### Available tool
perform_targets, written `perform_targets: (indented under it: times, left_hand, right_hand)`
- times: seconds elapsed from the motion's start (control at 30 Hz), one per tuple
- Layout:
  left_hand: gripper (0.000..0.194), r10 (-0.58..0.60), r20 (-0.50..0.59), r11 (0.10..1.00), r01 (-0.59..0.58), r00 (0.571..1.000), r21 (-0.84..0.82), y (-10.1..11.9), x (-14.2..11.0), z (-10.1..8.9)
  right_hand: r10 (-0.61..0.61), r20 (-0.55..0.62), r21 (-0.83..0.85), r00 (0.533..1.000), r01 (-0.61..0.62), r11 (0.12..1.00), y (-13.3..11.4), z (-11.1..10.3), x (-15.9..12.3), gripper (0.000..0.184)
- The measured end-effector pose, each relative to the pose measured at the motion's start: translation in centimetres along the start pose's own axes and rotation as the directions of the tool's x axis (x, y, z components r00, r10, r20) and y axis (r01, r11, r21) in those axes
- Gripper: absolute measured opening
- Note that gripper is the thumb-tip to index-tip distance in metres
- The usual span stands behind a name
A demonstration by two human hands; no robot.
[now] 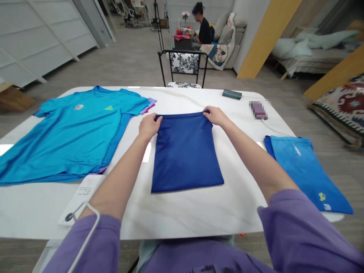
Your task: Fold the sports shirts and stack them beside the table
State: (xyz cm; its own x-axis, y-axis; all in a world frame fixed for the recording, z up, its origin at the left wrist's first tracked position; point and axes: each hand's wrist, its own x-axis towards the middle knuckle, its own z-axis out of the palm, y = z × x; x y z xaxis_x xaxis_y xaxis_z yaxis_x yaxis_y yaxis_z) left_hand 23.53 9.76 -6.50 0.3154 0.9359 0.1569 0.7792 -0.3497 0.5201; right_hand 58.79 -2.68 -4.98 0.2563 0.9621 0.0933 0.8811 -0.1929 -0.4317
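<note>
A dark blue garment (186, 153), folded into a near rectangle, lies flat on the white table (182, 220) in front of me. Its far left corner is pinched between the thumb and fingers of my left hand (149, 126). My right hand (215, 115) grips the far right corner in the same way. The far edge between both hands looks straight and slightly raised. To the left, a turquoise T-shirt (85, 132) is spread out over other shirts, with purple and pink edges showing. At the right edge lie folded blue garments (307, 170).
A white box (82, 197) lies near my left forearm. Toward the far right are a dark green case (231, 94) and a phone-like object (258, 110) with a cable. Behind the table stands a patterned chair (184, 62); a person (203, 30) sits farther back.
</note>
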Motion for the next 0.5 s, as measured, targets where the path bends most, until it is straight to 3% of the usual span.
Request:
perform_targets:
  times: [0.1, 0.2, 0.27, 0.33, 0.43, 0.5]
  left_hand:
    - [0.043, -0.097, 0.069, 0.994, 0.093, 0.993, 0.055, -2.1, 2.9, 3.4]
    - [0.056, -0.148, 0.051, 0.986, 0.143, 0.988, 0.086, -3.7, 3.5, 4.5]
    - [0.071, -0.174, 0.061, 0.982, 0.168, 0.983, 0.089, -4.2, 3.3, 4.2]
    - [0.082, -0.190, 0.136, 0.979, 0.176, 0.972, 0.106, -4.2, 2.9, 3.8]
    - [0.084, -0.172, 0.245, 0.980, 0.140, 0.954, 0.142, -3.6, 2.4, 3.8]
    - [0.073, -0.138, 0.236, 0.989, 0.123, 0.962, 0.078, -2.9, 2.2, 4.2]
  right_hand:
    - [0.143, 0.026, -0.103, 0.989, -0.140, 0.985, 1.4, 4.1, 3.0, 0.042]
    - [0.209, -0.031, -0.111, 0.977, -0.211, 0.971, 2.6, 6.2, 3.1, 0.061]
    - [0.265, -0.019, -0.059, 0.964, -0.266, 0.962, 3.2, 6.4, 2.5, 0.077]
    - [0.315, 0.063, -0.031, 0.947, -0.314, 0.949, 3.6, 6.1, 1.9, 0.087]
    - [0.291, 0.164, -0.067, 0.943, -0.283, 0.957, 3.5, 5.9, 1.2, 0.081]
    - [0.235, 0.157, -0.044, 0.959, -0.231, 0.972, 3.0, 6.1, 1.0, 0.068]
